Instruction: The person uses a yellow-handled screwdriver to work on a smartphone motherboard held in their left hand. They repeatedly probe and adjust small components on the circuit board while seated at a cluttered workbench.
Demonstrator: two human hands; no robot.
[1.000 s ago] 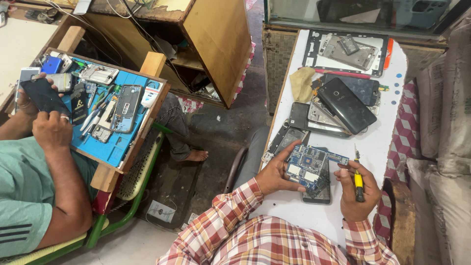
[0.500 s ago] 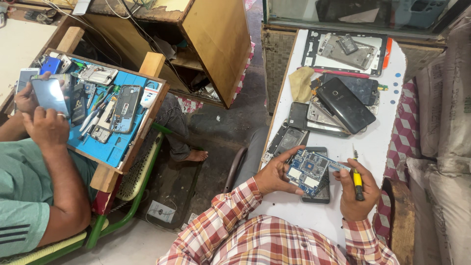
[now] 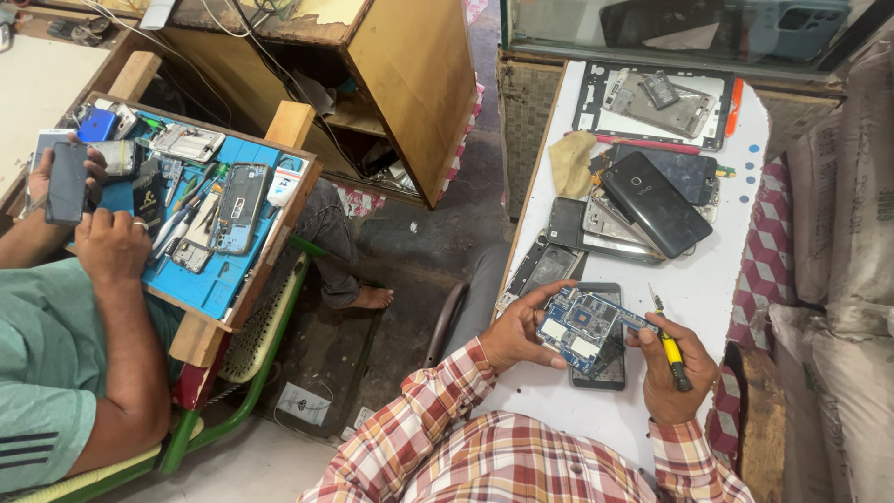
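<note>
White worktable (image 3: 717, 279) on the right, cluttered with phone parts, and over its near end both hands are busy. Left hand (image 3: 517, 333) fingers pinch the left edge of a blue circuit board (image 3: 587, 328), holding it just above a dark phone (image 3: 603, 361) lying flat. Right hand (image 3: 678, 373) is clenched around a yellow-handled screwdriver (image 3: 669, 340), thumb touching the board's right edge. Farther off, a black smartphone (image 3: 656, 203) tops a pile. Far left, another person's hands (image 3: 110, 244) hold a phone (image 3: 67, 183) over a blue tray (image 3: 209, 289).

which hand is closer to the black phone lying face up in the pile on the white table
Right. The right hand, holding a yellow screwdriver, sits just below the black phone. The left hand, gripping the blue circuit board, is further off, down and to the left.
</note>
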